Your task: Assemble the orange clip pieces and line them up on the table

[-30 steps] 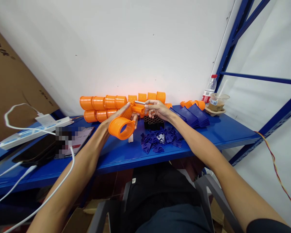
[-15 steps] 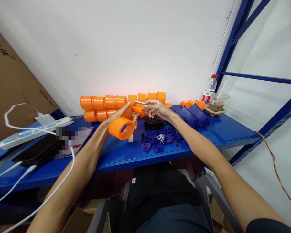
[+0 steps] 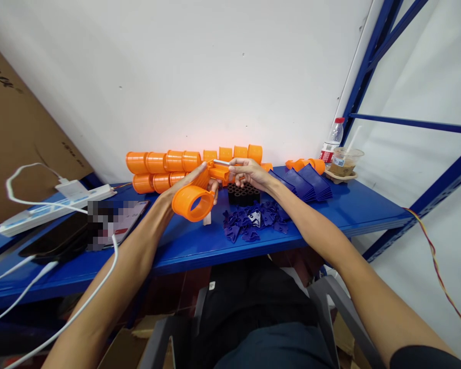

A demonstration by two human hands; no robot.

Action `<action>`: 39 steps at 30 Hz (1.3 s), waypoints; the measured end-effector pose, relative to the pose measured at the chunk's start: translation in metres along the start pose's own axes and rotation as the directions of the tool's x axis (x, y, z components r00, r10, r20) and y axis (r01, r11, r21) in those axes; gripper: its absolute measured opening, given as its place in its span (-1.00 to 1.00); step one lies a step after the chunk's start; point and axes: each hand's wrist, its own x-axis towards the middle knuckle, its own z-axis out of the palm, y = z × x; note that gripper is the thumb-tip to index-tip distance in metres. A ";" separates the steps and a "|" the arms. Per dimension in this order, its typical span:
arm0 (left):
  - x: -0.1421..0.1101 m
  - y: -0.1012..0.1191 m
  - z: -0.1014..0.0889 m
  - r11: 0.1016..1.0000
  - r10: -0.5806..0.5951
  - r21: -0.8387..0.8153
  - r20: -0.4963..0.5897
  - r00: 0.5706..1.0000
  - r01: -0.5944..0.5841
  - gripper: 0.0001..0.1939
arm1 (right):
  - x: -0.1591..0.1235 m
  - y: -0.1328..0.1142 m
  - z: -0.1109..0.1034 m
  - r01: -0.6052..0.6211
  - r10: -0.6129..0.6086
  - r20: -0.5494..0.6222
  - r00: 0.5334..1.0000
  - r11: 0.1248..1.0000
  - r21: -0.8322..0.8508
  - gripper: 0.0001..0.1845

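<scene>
My left hand (image 3: 189, 180) is wrapped round an orange plastic part (image 3: 194, 204) that ends in a wide open ring facing me. At the part's far end sits a block-like section, up by my fingertips. A thin silvery metal rod (image 3: 222, 162) lies along the top of that section. My right hand (image 3: 249, 173) pinches the rod's right end between thumb and index finger, the other fingers curled below. Whether the rod is inside a slot or only resting on the part, I cannot tell. Below my right hand stands a black block of hollow tubes (image 3: 244, 196).
Small dark-blue plastic pieces (image 3: 249, 223) lie heaped near the table's front edge (image 3: 200, 256). Orange cylinders (image 3: 138, 163) are stacked along the wall. Blue sheets (image 3: 305, 183), a bottle (image 3: 333, 138) and a cup (image 3: 344, 161) stand right; a power strip (image 3: 57, 210) and cables lie left.
</scene>
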 end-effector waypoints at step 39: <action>-0.006 0.010 0.015 0.995 -0.080 -0.070 -0.156 0.985 0.069 -0.24 | -0.002 -0.004 0.004 -0.014 0.014 -0.014 1.000 1.000 -0.010 -0.51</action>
